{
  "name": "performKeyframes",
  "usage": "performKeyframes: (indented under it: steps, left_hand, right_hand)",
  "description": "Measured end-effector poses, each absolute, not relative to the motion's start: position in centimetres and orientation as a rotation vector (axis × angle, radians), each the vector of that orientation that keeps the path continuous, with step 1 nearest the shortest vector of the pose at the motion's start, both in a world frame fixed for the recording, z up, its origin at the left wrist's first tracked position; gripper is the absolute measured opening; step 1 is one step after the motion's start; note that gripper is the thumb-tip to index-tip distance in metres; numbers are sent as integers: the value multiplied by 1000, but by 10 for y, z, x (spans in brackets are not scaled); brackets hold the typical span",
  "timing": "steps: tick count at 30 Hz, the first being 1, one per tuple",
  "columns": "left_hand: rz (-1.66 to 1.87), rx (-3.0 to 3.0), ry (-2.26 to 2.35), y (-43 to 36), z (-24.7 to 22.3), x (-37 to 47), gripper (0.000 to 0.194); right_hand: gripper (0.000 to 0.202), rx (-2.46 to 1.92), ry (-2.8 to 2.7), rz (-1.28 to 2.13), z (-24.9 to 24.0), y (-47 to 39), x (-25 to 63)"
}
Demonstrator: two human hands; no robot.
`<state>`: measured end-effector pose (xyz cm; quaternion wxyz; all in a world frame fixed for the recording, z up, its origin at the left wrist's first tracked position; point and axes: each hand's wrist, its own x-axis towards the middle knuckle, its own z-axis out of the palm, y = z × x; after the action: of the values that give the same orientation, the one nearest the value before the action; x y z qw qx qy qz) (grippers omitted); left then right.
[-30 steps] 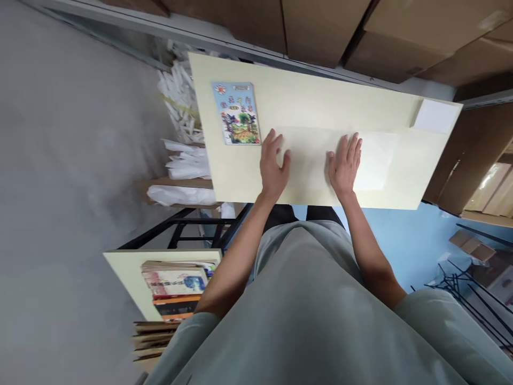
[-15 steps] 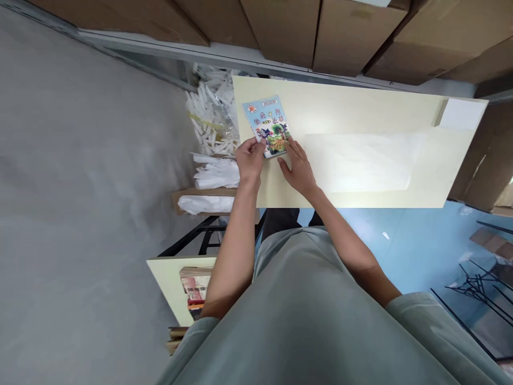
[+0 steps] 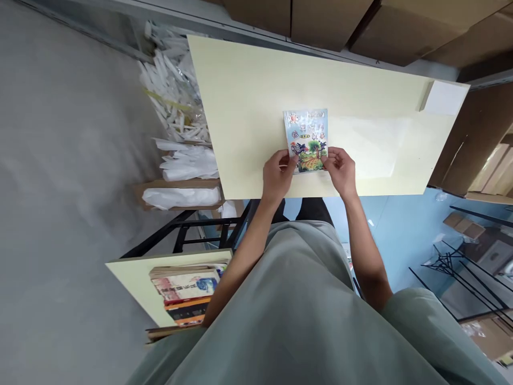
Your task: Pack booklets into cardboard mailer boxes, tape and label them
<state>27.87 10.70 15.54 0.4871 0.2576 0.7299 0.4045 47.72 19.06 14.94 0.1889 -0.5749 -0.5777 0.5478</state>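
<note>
A thin illustrated booklet [image 3: 306,136] with a pale blue cover, a tree and a path on it is held over the cream tabletop [image 3: 248,107]. My left hand [image 3: 279,174] pinches its lower left edge, thumb on the cover. On the lower right edge, my right hand [image 3: 340,168] grips it the same way, with the thumb in front and the fingers curled behind. To the right of the booklet a white translucent sheet [image 3: 371,147] lies flat on the tabletop.
A small white box [image 3: 444,98] stands at the table's far right corner. Cardboard boxes [image 3: 328,21] line a shelf behind. White plastic wrappings [image 3: 176,91] are heaped left of the table. Several books [image 3: 186,286] lie on a lower board at my left.
The booklet has moved right across the table and turned from tilted to nearly straight. My right hand, earlier lying with extended fingers at its edge, now grips it. The view has shifted.
</note>
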Motion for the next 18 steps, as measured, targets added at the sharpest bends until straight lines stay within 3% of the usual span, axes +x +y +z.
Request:
performKeyframes:
  steps: [5, 11, 16, 18]
  left_hand:
    - [849, 690, 2003, 94, 118, 298, 36]
    - [839, 682, 2135, 95, 109, 309, 27]
    - [782, 623, 2362, 96, 112, 317, 32]
    - [736, 604, 2436, 98, 111, 319, 25]
  right_hand:
    - [26, -1722, -1735, 1516, 120, 182, 487]
    - [13, -1779, -1991, 1384, 118, 188, 492]
    - [26, -1650, -2255, 1200, 126, 188, 497]
    - [32, -1551, -2346, 1208, 128, 185, 497]
